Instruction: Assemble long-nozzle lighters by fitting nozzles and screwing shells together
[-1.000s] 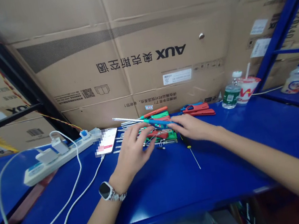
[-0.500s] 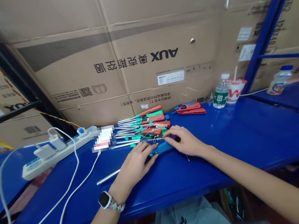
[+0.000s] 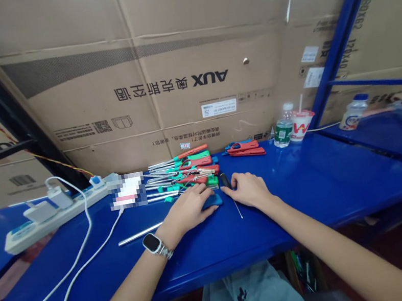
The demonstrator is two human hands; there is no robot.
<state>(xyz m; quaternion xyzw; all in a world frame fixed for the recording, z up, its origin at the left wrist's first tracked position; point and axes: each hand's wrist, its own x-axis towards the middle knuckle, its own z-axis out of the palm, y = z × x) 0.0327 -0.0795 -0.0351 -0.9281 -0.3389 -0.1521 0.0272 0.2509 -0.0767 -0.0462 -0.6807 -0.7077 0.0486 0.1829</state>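
Observation:
My left hand [image 3: 191,209] is closed over a blue long-necked lighter [image 3: 213,200], which lies low over the table. Its metal tube [image 3: 140,234] sticks out to the left beyond my wrist. Just to the right, my right hand [image 3: 247,189] is closed on a small screwdriver [image 3: 224,181] with a dark handle. The handle points away from me and the thin shaft towards me, clear of the blue lighter. Beyond my left hand lies a pile of red and green lighters [image 3: 195,163], several with bare metal tubes and loose parts among them.
More red and blue lighter bodies [image 3: 245,149] lie against the cardboard [image 3: 167,47]. A water bottle [image 3: 283,128] and a cup with a straw [image 3: 301,126] stand at back right. On the left are a power strip [image 3: 59,209], white cables [image 3: 88,212] and a blurred-out phone [image 3: 128,189].
My right hand has drawn away from the metal parts beside my left hand, and the screwdriver now shows in its fingers. My left hand stays on the blue lighter. The view has shifted right.

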